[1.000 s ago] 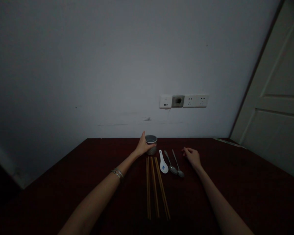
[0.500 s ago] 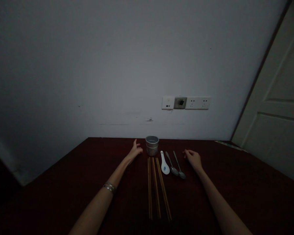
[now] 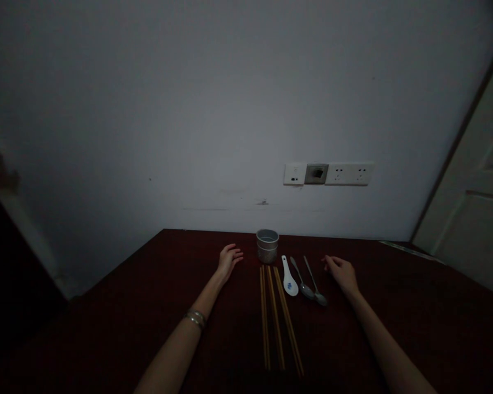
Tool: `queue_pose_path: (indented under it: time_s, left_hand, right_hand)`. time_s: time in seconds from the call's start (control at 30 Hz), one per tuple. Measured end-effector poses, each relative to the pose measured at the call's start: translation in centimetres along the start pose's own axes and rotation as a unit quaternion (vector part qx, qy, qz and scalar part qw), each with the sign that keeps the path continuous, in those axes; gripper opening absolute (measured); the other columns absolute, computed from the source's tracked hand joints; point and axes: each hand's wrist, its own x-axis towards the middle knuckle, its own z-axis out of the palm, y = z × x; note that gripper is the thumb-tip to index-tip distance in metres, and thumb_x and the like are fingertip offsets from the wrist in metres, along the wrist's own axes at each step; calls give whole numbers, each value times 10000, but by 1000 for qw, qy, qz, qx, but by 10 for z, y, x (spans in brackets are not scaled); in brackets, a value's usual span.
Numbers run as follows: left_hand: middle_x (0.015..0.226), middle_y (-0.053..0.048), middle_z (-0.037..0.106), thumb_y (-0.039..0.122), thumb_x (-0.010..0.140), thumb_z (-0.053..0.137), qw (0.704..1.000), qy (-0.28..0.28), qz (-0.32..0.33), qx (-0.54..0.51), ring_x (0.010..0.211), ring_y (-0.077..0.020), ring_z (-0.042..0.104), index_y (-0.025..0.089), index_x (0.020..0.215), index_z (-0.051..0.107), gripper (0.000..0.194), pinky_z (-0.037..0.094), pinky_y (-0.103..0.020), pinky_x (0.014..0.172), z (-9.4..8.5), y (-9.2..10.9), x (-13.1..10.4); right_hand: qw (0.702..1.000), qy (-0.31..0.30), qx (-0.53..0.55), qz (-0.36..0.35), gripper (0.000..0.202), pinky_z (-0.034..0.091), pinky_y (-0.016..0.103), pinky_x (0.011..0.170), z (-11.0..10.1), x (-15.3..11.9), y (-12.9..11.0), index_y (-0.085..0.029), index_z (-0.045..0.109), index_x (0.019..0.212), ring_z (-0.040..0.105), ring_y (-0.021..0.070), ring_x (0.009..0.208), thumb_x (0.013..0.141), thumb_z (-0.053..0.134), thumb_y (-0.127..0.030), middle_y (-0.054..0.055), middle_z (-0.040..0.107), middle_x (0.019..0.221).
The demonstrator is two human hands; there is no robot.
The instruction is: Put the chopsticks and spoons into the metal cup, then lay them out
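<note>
My left hand [image 3: 229, 260] rests on the table left of a silver metal cup [image 3: 267, 253], apart from it, with fingers stretched and nothing in them. On the other side, my right hand [image 3: 340, 273] lies with its fingers loosely curled in; no object shows in it. Nearest to that hand are two metal spoons, the right one [image 3: 319, 298] and the left one [image 3: 306, 291]. Beside them lies a white ceramic spoon [image 3: 290, 284] with a blue mark on its bowl. Wooden chopsticks [image 3: 276, 317] lie in three pairs in front of the cup.
The dark red table [image 3: 213, 350] meets a pale wall [image 3: 213, 137] at the back. Socket plates [image 3: 349, 173] are set in the wall above the table. A panelled door [image 3: 476, 219] stands at the right. The light is dim.
My left hand has drawn back slightly from beside the cup, its fingers now lying nearer the table. The whole view has shifted, so everything sits farther right. My right hand stays curled.
</note>
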Motion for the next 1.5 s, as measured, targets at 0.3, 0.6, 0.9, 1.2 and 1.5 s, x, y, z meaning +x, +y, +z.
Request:
queue_pose_path:
  time_s: [0.3,0.6,0.9,1.2,1.5]
  left_hand:
    - [662,-44,587,30,652,449,999,-25,28,23,542,-111,582,104,858,518,230,469,-242,551,1,-4,-2]
    - [621,-34,593,28,630,444,996,-50,38,67,515,-98,567,99,804,555,218,461,-224,536,0,-5,-2]
    - [610,-31,596,55,669,476,972,-83,45,213,492,-79,542,106,742,580,137,420,-172,469,9,-5,-10]
    - [536,-9,566,148,688,525,845,-182,-17,503,410,-74,492,103,631,589,97,360,-162,389,33,21,-39]
    - [499,-41,572,356,685,556,730,-216,16,648,431,-120,530,131,522,563,278,395,-213,443,51,25,-69]
  right_hand:
    - [1000,2,3,8,451,344,236,435,1,0,5,-122,658,699,505,152,444,697,439,-516,48,592,506]
    - [1000,6,-8,-1,453,349,249,463,0,0,0,-115,656,648,516,158,463,694,437,-508,71,612,523]
    - [1000,-3,7,4,446,337,241,438,2,0,1,-112,654,640,502,144,443,679,450,-506,65,605,519]
    - [996,6,77,33,432,342,235,417,6,6,6,-106,647,685,481,128,415,660,484,-505,44,581,494]
    - [984,13,178,7,336,347,198,381,-11,9,-77,-102,635,675,458,88,404,676,519,-417,26,557,503]
